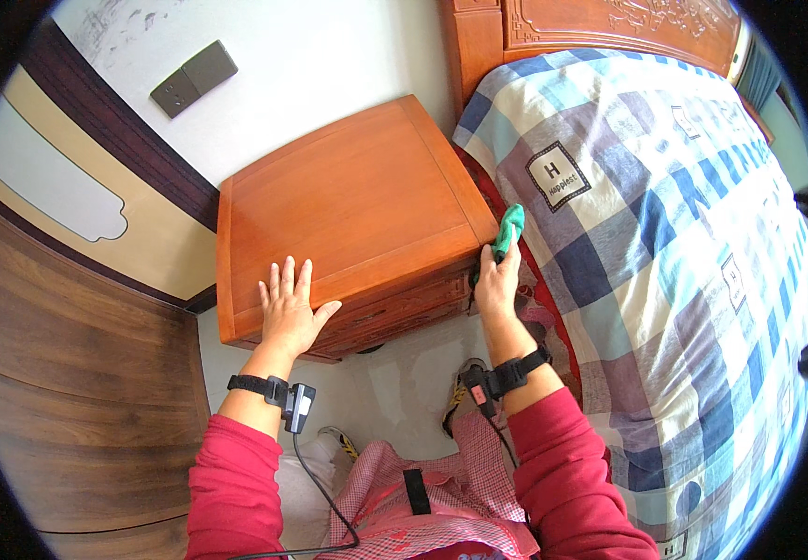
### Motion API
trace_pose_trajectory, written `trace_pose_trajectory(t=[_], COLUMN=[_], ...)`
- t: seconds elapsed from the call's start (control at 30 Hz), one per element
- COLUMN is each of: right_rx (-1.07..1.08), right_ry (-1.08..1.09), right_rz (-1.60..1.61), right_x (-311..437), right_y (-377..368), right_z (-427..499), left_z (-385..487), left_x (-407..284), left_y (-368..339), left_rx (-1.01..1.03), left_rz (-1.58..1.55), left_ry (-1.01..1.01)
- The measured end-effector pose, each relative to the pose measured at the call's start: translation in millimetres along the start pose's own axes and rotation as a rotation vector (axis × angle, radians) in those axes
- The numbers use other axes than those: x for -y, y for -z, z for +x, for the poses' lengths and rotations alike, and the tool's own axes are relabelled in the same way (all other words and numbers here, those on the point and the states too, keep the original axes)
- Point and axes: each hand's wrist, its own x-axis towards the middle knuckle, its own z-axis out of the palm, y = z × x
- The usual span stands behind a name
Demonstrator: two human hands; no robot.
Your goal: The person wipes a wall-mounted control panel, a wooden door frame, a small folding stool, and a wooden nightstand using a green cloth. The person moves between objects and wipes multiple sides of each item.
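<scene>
A wooden nightstand (pixel 348 203) with a glossy reddish-brown top and carved drawer fronts stands before me against the wall. My left hand (pixel 290 311) lies flat with fingers spread on the near left part of its top, holding nothing. At the near right corner, my right hand (pixel 499 280) grips a green cloth (pixel 510 227), part of which sticks up beyond the fingers beside the nightstand's right edge. The cloth's lower part is hidden by the hand. Both wrists wear black straps with small cabled devices.
A bed with a checkered cover (pixel 628 231) and a carved wooden headboard (pixel 607 28) stands close on the right. At the left are a brown wooden panel (pixel 82 364) and a dark-framed panel. A dark wall socket and switch plate (pixel 194 78) sits above the nightstand. My feet are on the pale floor.
</scene>
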Motion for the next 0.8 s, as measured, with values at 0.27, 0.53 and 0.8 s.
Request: trace_pose_trajectory(t=[0.27, 0.53, 0.8], right_rx=[-0.175, 0.077, -0.133], right_ry=[-0.09, -0.39, -0.549], right_rz=[0.027, 0.147, 0.316], right_x=[19.0, 45.2, 2.8], right_y=[-36.7, -81.9, -20.7], right_z=[-37.0, -114.4, -42.3], left_z=[0.6, 1.2, 1.2], left_x=[1.5, 2.9, 4.3], left_y=[-0.3, -1.9, -2.6], left_rx=[0.012, -0.008, -0.025], left_rz=[0.006, -0.011, -0.009], left_ry=[-0.008, -0.019, -0.028])
